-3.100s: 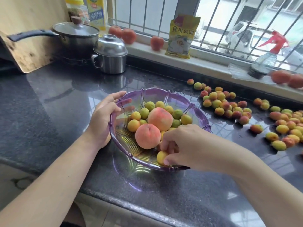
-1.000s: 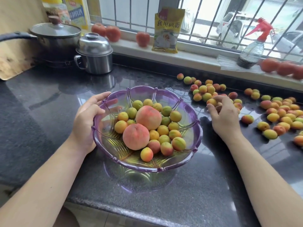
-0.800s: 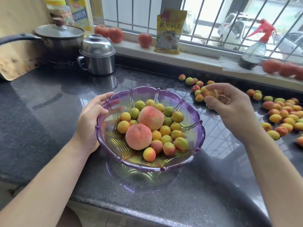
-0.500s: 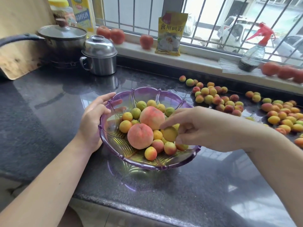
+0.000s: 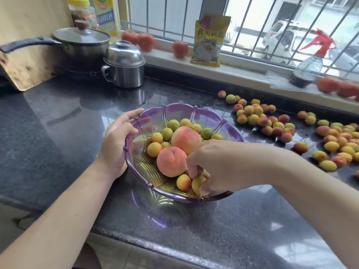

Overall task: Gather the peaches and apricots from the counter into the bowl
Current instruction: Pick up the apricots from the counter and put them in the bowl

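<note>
A clear purple bowl [image 5: 196, 113] stands on the dark counter. It holds two peaches [image 5: 172, 161] and several small apricots [image 5: 155, 149]. My left hand [image 5: 116, 140] grips the bowl's left rim, thumb over the edge. My right hand [image 5: 217, 166] reaches down into the bowl's near right side, its fingers curled round apricots [image 5: 197, 183] at the bottom. Several loose apricots [image 5: 258, 118] lie on the counter to the right of the bowl, and more of them [image 5: 338, 141] sit further right.
A steel lidded pot [image 5: 125, 66] and a saucepan [image 5: 81, 45] stand at the back left by a wooden board [image 5: 25, 45]. On the window sill are tomatoes [image 5: 138, 40], a yellow packet [image 5: 209, 39] and a spray bottle [image 5: 310, 65]. The counter's front edge [image 5: 136, 243] runs close below the bowl.
My right hand picked apricots from the pile on the counter, carried them over the bowl and has now lowered into its near side. My left hand stayed on the rim.
</note>
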